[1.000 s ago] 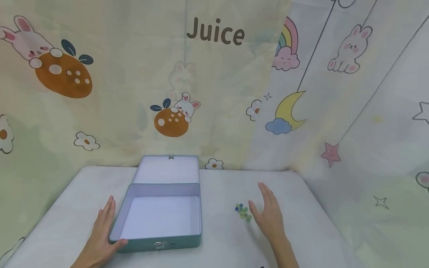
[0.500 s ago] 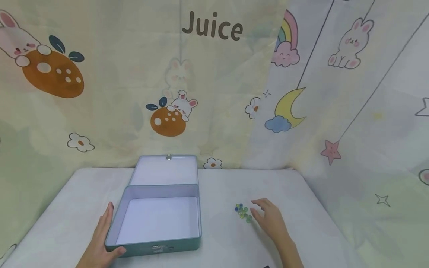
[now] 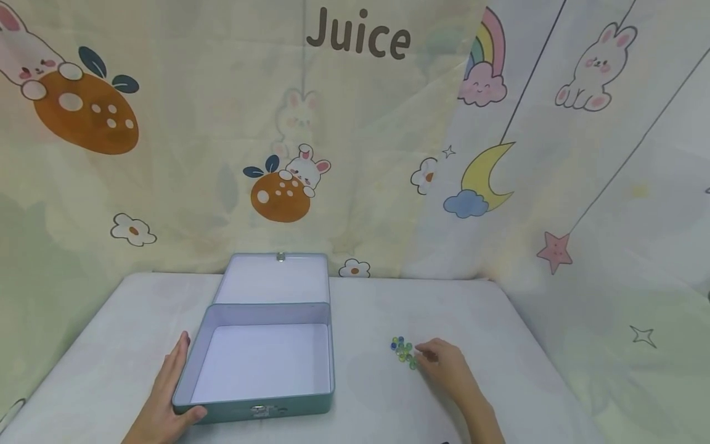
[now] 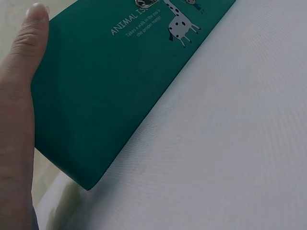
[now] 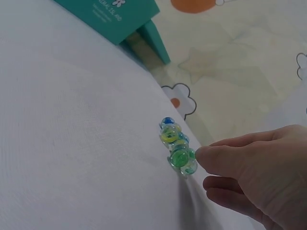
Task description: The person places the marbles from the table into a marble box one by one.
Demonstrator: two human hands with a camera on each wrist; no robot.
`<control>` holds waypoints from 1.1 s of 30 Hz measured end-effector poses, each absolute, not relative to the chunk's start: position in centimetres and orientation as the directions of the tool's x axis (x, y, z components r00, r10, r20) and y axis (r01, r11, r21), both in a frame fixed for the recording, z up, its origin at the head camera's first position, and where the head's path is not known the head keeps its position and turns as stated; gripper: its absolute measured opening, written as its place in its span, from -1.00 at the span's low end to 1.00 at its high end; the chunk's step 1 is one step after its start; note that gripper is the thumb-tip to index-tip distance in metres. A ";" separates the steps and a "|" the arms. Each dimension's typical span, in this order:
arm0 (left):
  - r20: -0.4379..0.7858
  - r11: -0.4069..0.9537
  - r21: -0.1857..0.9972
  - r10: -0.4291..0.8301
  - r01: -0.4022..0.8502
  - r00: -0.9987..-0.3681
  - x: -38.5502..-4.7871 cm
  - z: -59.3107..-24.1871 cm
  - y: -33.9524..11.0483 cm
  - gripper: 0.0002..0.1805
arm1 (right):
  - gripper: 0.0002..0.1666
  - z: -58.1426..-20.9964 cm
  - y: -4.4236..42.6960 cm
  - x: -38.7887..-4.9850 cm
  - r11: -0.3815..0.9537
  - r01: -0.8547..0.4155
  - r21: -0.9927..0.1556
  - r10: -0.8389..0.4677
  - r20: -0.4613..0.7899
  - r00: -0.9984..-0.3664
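A green tin box [image 3: 302, 404] with a pale interior stands at centre-left in the head view, its lid [image 3: 272, 280] folded back behind it. My left hand [image 3: 163, 394] lies along its left side, fingers straight, thumb at the front corner. In the left wrist view, the thumb [image 4: 24, 52] rests beside the box's green front [image 4: 96, 86]. Several glass marbles [image 3: 402, 351], green, yellow and blue, lie clustered on the table to the right. My right hand [image 3: 449, 370] is at their right edge, fingers bent and slightly apart. The thumb tip meets a green marble [image 5: 180, 158] cluster's edge in the right wrist view.
The white cloth-covered table [image 3: 366, 308] extends around the box and marbles. A printed curtain [image 3: 360, 123] with rabbits, oranges and flowers hangs behind the table's back edge.
My right hand has moved down and closer to the marbles, its fingers bending and drawing nearer the thumb. My left hand stays against the box; the view has shifted a little.
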State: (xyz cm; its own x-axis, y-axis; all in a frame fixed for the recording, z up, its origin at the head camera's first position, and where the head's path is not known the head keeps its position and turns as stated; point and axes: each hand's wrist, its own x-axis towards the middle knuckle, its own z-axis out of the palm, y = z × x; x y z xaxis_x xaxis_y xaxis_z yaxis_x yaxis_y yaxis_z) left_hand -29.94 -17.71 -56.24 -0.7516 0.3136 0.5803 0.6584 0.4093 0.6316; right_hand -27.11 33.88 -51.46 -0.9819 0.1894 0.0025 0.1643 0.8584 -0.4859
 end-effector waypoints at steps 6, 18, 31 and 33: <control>0.576 0.454 0.611 0.308 0.649 -0.757 -29.9 -56.0 -17.8 0.15 | -0.79 -51.4 33.9 -26.9 0.863 0.113 -0.492 0.150 0.036 -0.988; 0.510 0.518 0.630 0.286 0.579 -0.811 -29.8 -55.5 -17.6 0.14 | -0.82 -51.7 33.5 -27.4 0.888 0.093 -0.451 0.123 0.038 -0.992; 0.506 0.534 0.623 0.282 0.571 -0.815 -29.3 -55.7 -17.6 0.13 | -0.83 -52.0 33.4 -26.9 0.900 0.068 -0.431 0.103 0.057 -0.993; 0.507 0.543 0.615 0.284 0.572 -0.814 -29.3 -55.7 -17.6 0.13 | -0.84 -51.9 33.4 -26.9 0.901 0.062 -0.429 0.098 0.062 -0.993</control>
State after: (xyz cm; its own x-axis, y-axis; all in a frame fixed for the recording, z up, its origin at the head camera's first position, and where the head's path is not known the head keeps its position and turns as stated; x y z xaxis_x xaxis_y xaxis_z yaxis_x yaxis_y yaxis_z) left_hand -29.33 -17.55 -55.66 -0.8142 0.2837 0.5066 0.5719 0.5425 0.6153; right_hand -26.91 33.42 -51.88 -0.9933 0.0978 0.0616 0.0621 0.9010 -0.4294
